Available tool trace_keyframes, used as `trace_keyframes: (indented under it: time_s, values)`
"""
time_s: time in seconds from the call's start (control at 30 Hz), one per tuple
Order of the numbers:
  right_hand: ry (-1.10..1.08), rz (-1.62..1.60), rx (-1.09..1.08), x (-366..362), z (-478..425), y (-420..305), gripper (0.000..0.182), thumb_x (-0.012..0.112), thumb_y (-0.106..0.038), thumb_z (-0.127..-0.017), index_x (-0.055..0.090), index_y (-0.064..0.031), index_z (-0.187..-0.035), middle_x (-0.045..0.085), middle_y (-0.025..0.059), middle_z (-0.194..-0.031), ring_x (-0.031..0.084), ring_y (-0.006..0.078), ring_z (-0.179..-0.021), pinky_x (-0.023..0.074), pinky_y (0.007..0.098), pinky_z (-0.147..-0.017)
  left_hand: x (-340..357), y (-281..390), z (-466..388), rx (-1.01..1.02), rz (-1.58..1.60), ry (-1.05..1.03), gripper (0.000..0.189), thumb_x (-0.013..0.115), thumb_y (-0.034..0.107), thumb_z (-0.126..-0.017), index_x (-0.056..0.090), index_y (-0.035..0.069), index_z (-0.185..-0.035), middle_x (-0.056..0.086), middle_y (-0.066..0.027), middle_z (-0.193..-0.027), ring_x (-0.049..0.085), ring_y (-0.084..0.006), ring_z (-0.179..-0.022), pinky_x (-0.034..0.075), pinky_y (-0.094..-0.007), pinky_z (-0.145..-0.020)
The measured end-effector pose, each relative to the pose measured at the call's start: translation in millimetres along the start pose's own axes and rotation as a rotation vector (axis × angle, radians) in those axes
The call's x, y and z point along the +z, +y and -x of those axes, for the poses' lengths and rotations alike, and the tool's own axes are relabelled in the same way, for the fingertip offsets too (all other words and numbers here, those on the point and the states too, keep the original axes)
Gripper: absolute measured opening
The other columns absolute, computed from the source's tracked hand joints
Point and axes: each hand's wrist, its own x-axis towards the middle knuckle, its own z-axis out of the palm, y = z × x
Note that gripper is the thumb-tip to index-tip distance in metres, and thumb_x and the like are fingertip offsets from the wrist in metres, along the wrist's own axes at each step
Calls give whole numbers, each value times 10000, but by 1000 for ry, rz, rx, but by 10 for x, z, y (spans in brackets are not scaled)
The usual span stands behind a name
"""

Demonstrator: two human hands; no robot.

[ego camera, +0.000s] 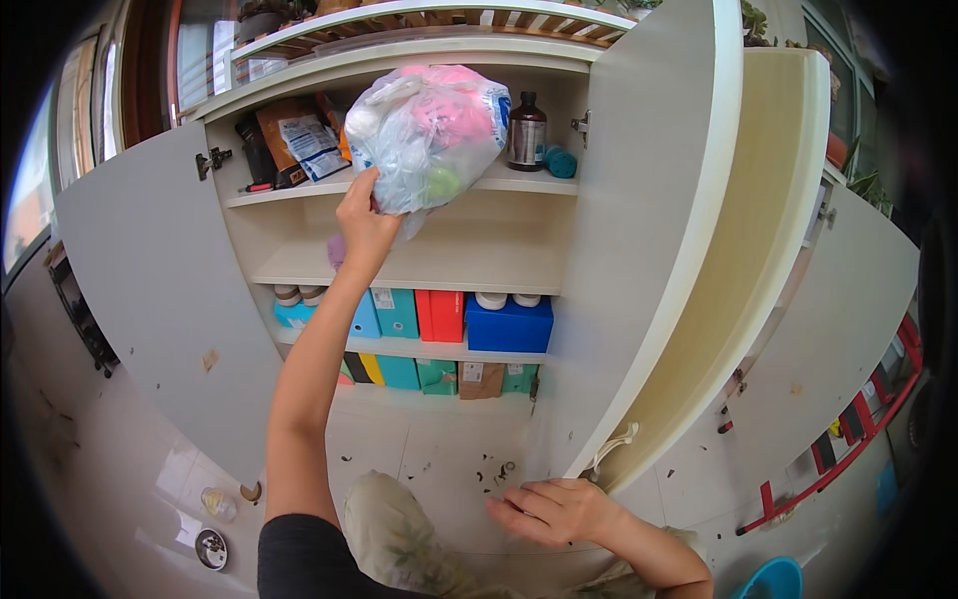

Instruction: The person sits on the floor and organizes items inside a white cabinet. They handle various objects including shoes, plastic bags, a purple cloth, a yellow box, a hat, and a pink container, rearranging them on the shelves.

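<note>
My left hand (pixel 368 222) grips the lower left side of a bulging, translucent plastic bag (pixel 430 142). Pink, white and green contents show through the film. The arm reaches up so that the bag appears in front of the cabinet's upper shelf (pixel 498 180). Low in the view, my right hand (pixel 561 511) is by the bottom corner of the open right cabinet door (pixel 636 224), its fingers loosely bent and pointing left. Whether it grips the door edge is unclear, as the thumb is hidden.
Beside the bag stand a brown bottle (pixel 528 133), a teal roll (pixel 560 162) and foil pouches (pixel 303 138). Lower shelves hold boxes, including a blue box (pixel 509 326). The left door (pixel 165 299) hangs open. Floor items include a metal bowl (pixel 212 549) and a blue bucket (pixel 775 580).
</note>
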Motion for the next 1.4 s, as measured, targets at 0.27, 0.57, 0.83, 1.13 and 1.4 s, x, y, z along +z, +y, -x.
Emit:
trace_keyframes:
  time_s: [0.27, 0.57, 0.83, 1.13, 1.4]
  values:
    - [19, -2, 23, -1, 8, -5, 249, 647, -142, -744, 690, -175, -987, 626, -50, -862, 577, 61, -674, 431, 165, -590, -703, 432, 920, 25, 38, -26, 414, 763, 88, -655, 603, 12, -1029, 602, -128, -821, 587, -272, -661, 466, -311, -585]
    - [27, 34, 1, 13, -20, 7, 218, 621, -127, -742, 703, -179, -938, 625, -57, -844, 567, 62, -665, 423, 166, -589, -91, 297, 1741, 13, 27, -326, 439, 698, -10, -589, 616, 41, -1017, 493, -118, -740, 552, -305, -668, 461, -362, -578]
    - [39, 7, -1, 66, 31, -9, 208, 614, -102, -739, 681, -158, -929, 616, -44, -866, 547, 64, -676, 429, 164, -594, 977, 380, 1277, 21, 64, -296, 464, 608, -75, -581, 598, 69, -1023, 498, -129, -794, 548, -347, -775, 464, -415, -668]
    - [12, 74, -93, 47, 45, 74, 172, 607, -122, -760, 683, -191, -898, 619, -63, -851, 542, 71, -685, 402, 166, -647, 1385, 48, 1631, -242, -35, -528, 530, 657, -21, -665, 570, 143, -1162, 499, -182, -1123, 491, -392, -1059, 409, -425, -947]
    - [164, 216, -81, -93, 298, 54, 228, 613, -274, -840, 681, -280, -1058, 544, -8, -1290, 406, 203, -1293, 222, 540, -1101, 1914, -174, 1953, -418, 368, -607, 862, 602, -25, -701, 272, 190, -1468, 300, -289, -1420, 277, -499, -1307, 274, -474, -1090]
